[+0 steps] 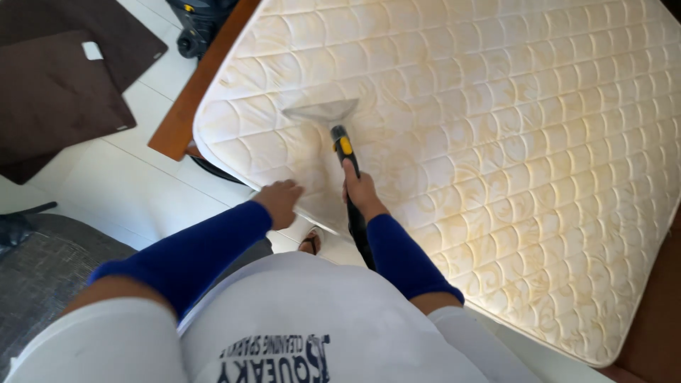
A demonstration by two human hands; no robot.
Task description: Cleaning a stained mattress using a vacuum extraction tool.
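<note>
White floor tiles (120, 167) run along the left of the head view, and a quilted cream mattress (496, 142) with yellowish staining fills most of the right, lying on a brown wooden bed frame (188, 99) whose corner juts out below the mattress's rounded corner.

On the mattress near that corner lies a clear, triangular upholstery nozzle (323, 112), flat against the fabric. It joins a black wand with a yellow trigger piece (345, 147) that slopes back toward the person. The right hand (363, 193) is wrapped tight around the wand just behind the yellow part, fingers closed on it. A black hose (357, 228) leads on from the hand, down over the mattress edge beside the right forearm.

The left hand (280, 201) rests at the mattress's near edge, to the left of the wand, knuckles up and fingers curled loosely; whether it grips the edge or only touches it cannot be told. Both forearms wear blue sleeves (206, 245) under a white shirt (312, 319) with dark printed lettering low on the front.

At top left two dark brown mats (60, 92) lie overlapping on the tiles, one bearing a small white rectangular tag (92, 50) near its upper edge. A dark machine with yellow details (198, 25) stands at the top, beside the bed frame. A grey textured rug (42, 276) lies at lower left.
</note>
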